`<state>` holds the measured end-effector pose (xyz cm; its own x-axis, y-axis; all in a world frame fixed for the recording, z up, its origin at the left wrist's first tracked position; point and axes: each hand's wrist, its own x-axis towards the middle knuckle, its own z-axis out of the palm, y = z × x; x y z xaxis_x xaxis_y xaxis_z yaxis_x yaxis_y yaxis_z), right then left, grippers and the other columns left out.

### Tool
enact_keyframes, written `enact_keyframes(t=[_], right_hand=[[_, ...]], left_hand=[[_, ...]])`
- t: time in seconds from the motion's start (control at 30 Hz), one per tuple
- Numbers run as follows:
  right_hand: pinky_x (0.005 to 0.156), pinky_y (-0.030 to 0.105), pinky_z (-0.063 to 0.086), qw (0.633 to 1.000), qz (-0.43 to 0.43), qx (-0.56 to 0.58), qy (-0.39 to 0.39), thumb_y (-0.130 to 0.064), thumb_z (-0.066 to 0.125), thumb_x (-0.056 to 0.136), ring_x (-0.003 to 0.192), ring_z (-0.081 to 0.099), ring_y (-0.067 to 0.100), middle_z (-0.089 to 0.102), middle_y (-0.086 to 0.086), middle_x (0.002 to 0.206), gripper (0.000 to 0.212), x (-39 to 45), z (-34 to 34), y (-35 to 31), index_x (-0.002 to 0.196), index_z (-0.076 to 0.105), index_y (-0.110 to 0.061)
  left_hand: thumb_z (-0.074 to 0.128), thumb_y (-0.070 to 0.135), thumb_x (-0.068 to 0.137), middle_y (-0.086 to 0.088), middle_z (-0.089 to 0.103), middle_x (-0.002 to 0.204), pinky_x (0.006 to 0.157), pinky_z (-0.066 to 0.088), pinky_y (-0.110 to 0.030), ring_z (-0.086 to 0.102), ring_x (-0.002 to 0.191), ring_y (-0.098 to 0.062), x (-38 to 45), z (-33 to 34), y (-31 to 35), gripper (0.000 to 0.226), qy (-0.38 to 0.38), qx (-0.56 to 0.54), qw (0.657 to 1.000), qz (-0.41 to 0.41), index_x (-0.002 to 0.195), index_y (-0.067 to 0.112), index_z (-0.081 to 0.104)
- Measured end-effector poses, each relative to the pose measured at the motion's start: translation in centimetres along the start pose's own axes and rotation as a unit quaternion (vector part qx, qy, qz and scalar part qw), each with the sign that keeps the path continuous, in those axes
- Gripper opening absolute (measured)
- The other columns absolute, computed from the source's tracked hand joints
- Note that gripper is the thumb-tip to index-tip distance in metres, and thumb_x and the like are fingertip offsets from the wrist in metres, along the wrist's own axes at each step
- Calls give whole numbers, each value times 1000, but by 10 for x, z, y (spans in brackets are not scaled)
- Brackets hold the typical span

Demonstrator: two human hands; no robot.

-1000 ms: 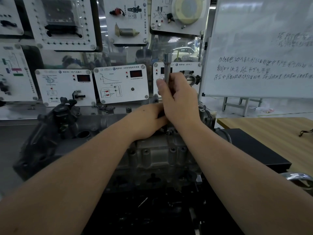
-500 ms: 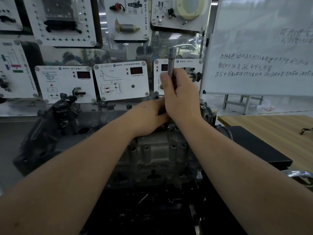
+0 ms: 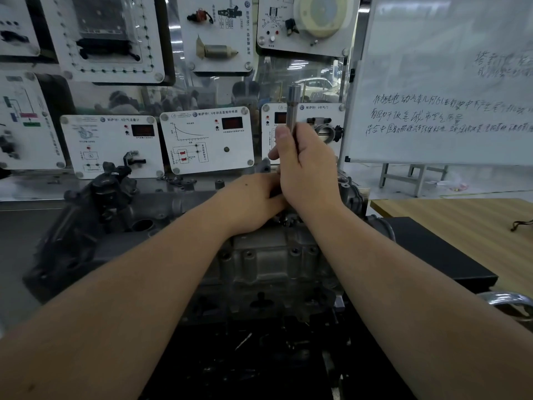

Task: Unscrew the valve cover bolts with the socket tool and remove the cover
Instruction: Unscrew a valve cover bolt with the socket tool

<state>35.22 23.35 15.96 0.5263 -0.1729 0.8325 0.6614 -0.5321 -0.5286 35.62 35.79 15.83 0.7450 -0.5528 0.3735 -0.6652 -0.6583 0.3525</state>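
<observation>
Two bare forearms reach in from the bottom of the view and meet over the engine block (image 3: pixel 271 255), a grey cast-metal assembly that stands on the dark surface (image 3: pixel 438 255) in the middle of the scene. The right hand (image 3: pixel 305 166) is curled in a fist round the socket tool (image 3: pixel 293 111), a straight silver metal shaft held upright above the top of the engine, its flared upper end sticking out well above the thumb while its lower part is hidden inside the fist. The left hand (image 3: pixel 253 197) rests on the top of the engine just beside and below the right hand, touching it at the wrist side; its fingers lie behind the right hand, so whether they grip anything cannot be told. The valve cover (image 3: pixel 161 209), the darker ribbed part along the engine's top, runs to the left of the hands and sits in place on the engine. Behind the engine hangs a row of white training panels (image 3: pixel 207 140) with diagrams and small red displays. To the right of the engine, further back, stands a whiteboard (image 3: pixel 450 82) with handwriting, and beside the engine on the right lies a wooden tabletop (image 3: pixel 461 220).
</observation>
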Motion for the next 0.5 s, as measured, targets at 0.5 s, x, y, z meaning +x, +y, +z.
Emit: enact_keyframes(t=[0.5], right_hand=[[61, 27, 49, 1000, -13, -5, -2, -30, 47, 107, 67, 61, 8, 69, 2, 77, 32, -1, -1, -2, 95, 60, -4]], left_hand=[[52, 32, 103, 15, 56, 72, 59, 36, -27, 52, 64, -1, -1, 1, 0, 31, 13, -3, 1000, -1, 73, 42, 46]])
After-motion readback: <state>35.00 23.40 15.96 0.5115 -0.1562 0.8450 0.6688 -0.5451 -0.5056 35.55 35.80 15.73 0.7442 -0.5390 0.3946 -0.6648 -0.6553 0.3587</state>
